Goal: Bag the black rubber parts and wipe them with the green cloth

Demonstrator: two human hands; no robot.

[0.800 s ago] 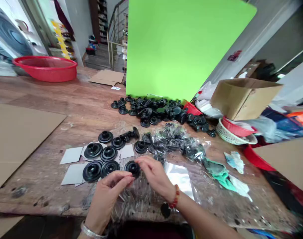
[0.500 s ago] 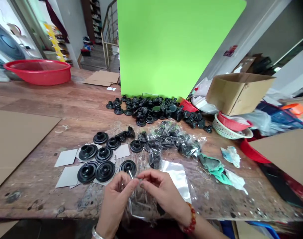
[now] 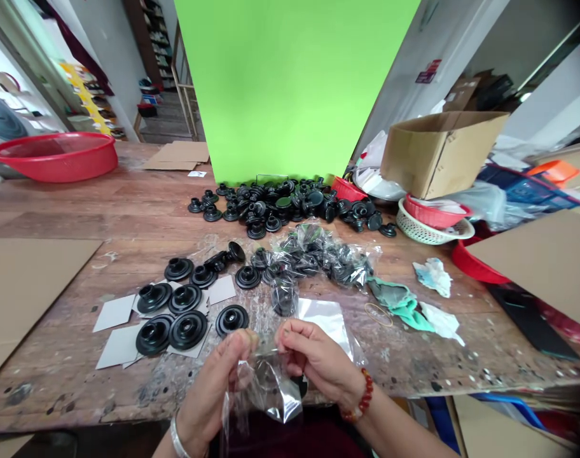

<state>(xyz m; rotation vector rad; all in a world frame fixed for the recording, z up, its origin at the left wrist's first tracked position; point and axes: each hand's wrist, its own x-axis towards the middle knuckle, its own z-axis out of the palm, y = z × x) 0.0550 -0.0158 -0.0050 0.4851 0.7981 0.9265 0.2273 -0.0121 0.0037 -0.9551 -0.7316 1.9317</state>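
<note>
Near the table's front edge a clear plastic bag [image 3: 273, 388] hangs between my hands. My left hand [image 3: 218, 375] is closed on its top edge at the left, and my right hand [image 3: 316, 362] pinches it at the right. A dark part shows behind the bag, mostly hidden. Just beyond my left hand lies a black round part [image 3: 231, 319]. To the left, several black discs [image 3: 187, 329] rest on grey card squares [image 3: 114, 313]. Flat clear bags [image 3: 325, 321] lie beyond my right hand, and bagged black parts [image 3: 313, 254] are heaped behind them.
A pile of loose black parts [image 3: 290, 203] sits before a green board [image 3: 294, 83]. Cloths [image 3: 404, 305], a white basket [image 3: 433, 234] and a cardboard box [image 3: 442, 156] are at right. A red tub [image 3: 56, 159] and cardboard [image 3: 32, 286] stand left.
My hands have moved apart slightly, and the bag's top edge is spread between them. The view has shifted, so the things on the table appear further left.
</note>
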